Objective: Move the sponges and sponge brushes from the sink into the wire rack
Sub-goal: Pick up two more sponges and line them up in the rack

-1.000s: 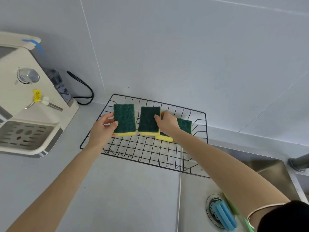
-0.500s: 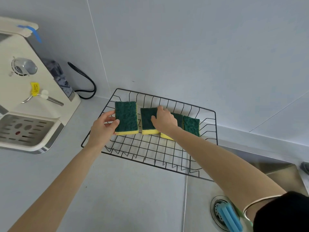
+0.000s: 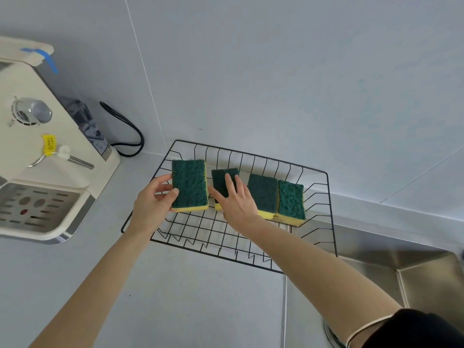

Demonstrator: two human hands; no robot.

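Four green-and-yellow sponges are lined up, scouring side up, in the black wire rack (image 3: pixel 324 197) on the counter by the wall. The leftmost sponge (image 3: pixel 189 185) is pinched at its left edge by the left hand (image 3: pixel 153 204), thumb on top. The second sponge (image 3: pixel 221 183) is covered by the right hand (image 3: pixel 236 197), laid flat with fingers spread. The third sponge (image 3: pixel 262 193) and fourth sponge (image 3: pixel 291 199) are touching, free of both hands. The steel sink (image 3: pixel 414 267) is seen at right; sponge brushes are out of frame.
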